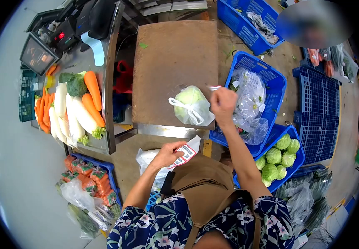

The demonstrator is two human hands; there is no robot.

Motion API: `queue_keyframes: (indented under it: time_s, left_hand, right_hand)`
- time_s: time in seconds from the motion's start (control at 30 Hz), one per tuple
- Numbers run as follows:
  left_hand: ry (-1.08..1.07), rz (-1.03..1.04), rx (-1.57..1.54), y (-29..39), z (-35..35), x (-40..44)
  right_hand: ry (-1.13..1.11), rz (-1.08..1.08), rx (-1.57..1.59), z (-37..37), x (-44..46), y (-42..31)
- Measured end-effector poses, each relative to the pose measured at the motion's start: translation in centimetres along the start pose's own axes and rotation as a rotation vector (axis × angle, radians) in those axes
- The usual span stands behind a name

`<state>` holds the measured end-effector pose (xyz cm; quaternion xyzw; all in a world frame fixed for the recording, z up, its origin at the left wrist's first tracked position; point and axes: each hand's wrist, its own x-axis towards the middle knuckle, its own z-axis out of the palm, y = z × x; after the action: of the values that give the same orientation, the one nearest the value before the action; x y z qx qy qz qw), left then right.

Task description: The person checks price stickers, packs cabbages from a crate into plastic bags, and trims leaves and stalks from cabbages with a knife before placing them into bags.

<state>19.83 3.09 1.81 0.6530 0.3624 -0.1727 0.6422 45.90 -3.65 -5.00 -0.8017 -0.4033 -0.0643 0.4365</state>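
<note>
A strip of red-bordered printed labels [186, 153] is held in my left hand [167, 155], in front of my apron. My right hand [224, 101] is closed on a small label [214, 88], just right of a cabbage [190, 96]. The cabbage sits in a knotted clear plastic bag [194, 113] near the front right corner of the brown board [173, 54]. A green leaf scrap [143, 45] lies near the board's back left.
Carrots [92, 89], white radishes [84, 114] and broccoli [76, 85] lie on the metal table at left. Blue crates [281, 79] with plastic bags and loose cabbages [273, 155] stand at right. Bagged carrots [100, 180] sit lower left. A person [312, 25] is at upper right.
</note>
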Motion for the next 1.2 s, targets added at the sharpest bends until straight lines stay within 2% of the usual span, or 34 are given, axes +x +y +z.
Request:
queue_keyframes:
  time_s: [0.03,0.1,0.2,0.3,0.33,0.43,0.47,0.57,0.6,0.67,0.7,0.77,0.8,0.83,0.87,0.97,1.07,1.17,1.2]
  left_hand:
    - [-0.001,-0.011,0.01,0.0,0.3,0.0]
    - [-0.007,-0.03,0.033,0.0,0.5,0.3]
    - [0.022,-0.029,0.124,0.1,0.2,0.0]
    - [0.026,-0.057,0.117,-0.7,-0.1,0.4]
    - [0.025,-0.048,0.126,-0.9,-0.2,0.6]
    - [0.01,-0.01,0.135,-0.9,0.0,1.3]
    - [0.002,0.004,0.141,-0.7,0.0,1.5]
    - [0.048,-0.006,0.133,-0.5,0.1,1.7]
    - [0.045,-0.009,0.156,-0.4,0.0,1.7]
    - [0.009,0.008,0.212,-0.1,0.0,2.2]
    - [-0.011,-0.003,0.211,-0.9,0.1,2.6]
    - [-0.03,0.054,0.236,0.3,0.6,3.0]
    - [-0.048,0.028,0.177,-0.9,0.7,3.5]
    - [-0.046,-0.02,0.04,-2.4,1.0,4.1]
    - [-0.077,-0.043,-0.035,-0.7,1.6,4.1]
    - [-0.151,-0.111,-0.041,1.2,3.2,5.2]
    - [-0.228,-0.081,0.171,3.4,5.2,5.3]
    - [-0.288,-0.046,0.264,4.6,7.4,5.3]
    - [-0.309,-0.042,0.29,5.0,7.9,5.2]
  right_hand:
    - [-0.207,-0.055,-0.038,1.7,-1.5,0.9]
    - [-0.254,-0.133,0.094,3.4,-3.3,0.2]
    - [-0.213,0.028,0.069,1.4,-3.8,0.3]
    - [-0.076,0.229,0.144,0.7,-2.3,0.3]
    - [-0.153,0.226,0.119,1.3,-2.0,0.3]
    - [-0.582,0.109,0.291,2.9,-2.4,-0.9]
    - [-0.52,-0.055,0.136,3.3,-2.8,0.0]
    - [-0.285,0.03,0.14,-1.2,-1.0,-2.5]
    - [-0.292,-0.028,0.117,-1.5,-1.9,-2.8]
    - [-0.495,-0.047,0.034,-1.9,-3.9,-4.2]
    - [-0.477,-0.029,-0.024,-0.6,-5.4,-4.4]
    - [-0.442,0.039,0.12,-0.1,-6.3,-3.3]
    - [-0.35,0.11,0.266,1.0,-7.0,-2.5]
    - [-0.521,0.393,0.409,-1.0,-5.7,-3.3]
    - [-0.629,0.514,0.411,-2.7,-4.3,-3.8]
    - [-0.574,0.4,0.267,-2.1,-6.3,-2.5]
    - [-0.744,0.476,0.241,-1.0,-6.5,-2.0]
    - [-0.754,0.33,0.146,-4.2,-5.5,-1.5]
    - [-0.785,0.382,0.149,-5.3,-5.3,-1.1]
